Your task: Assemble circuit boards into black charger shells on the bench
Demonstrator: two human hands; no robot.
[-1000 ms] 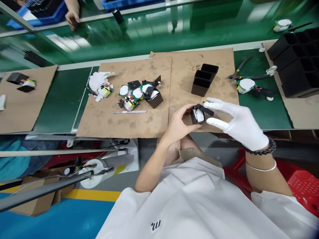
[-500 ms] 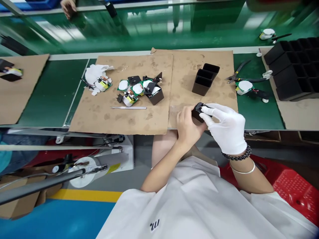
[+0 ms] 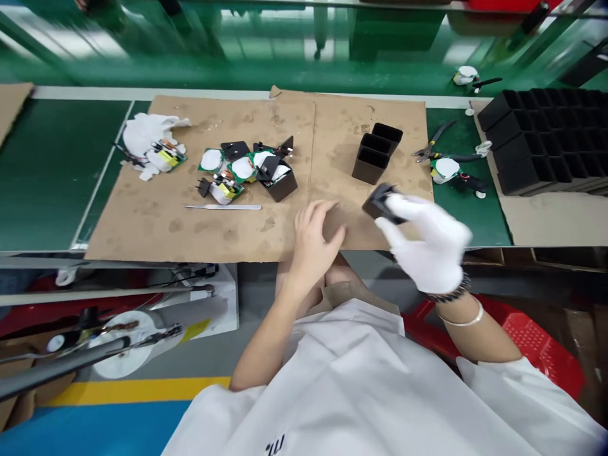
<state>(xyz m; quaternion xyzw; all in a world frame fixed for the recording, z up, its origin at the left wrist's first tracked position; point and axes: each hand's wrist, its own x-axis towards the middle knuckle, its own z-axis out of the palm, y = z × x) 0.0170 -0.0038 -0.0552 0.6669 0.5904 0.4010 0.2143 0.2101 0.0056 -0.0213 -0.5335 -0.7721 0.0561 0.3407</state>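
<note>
My right hand (image 3: 425, 237), in a white glove, grips a black charger housing (image 3: 374, 202) between thumb and fingers, tilted at the front of the cardboard. My bare left hand (image 3: 314, 244) is apart from it, fingers spread over the cardboard mat (image 3: 228, 234), holding nothing. Behind the held piece stand several joined-looking open black housings (image 3: 370, 166). Left of them lies a cluster of circuit boards (image 3: 242, 168) with white round tops and black plug caps; one board sits in a black housing (image 3: 282, 183). Metal tweezers (image 3: 223, 207) lie in front of the cluster.
Pliers (image 3: 434, 142) and another circuit board (image 3: 446, 168) lie on the green bench to the right. A block of open black housings (image 3: 546, 142) stands farther right. A white cloth (image 3: 147, 134) with a board is at the left. A red stool (image 3: 532, 345) is below.
My left hand has let go of the black housing and moved left, opening its fingers. My right hand keeps the housing, now tilted. The view has shifted to the right.
</note>
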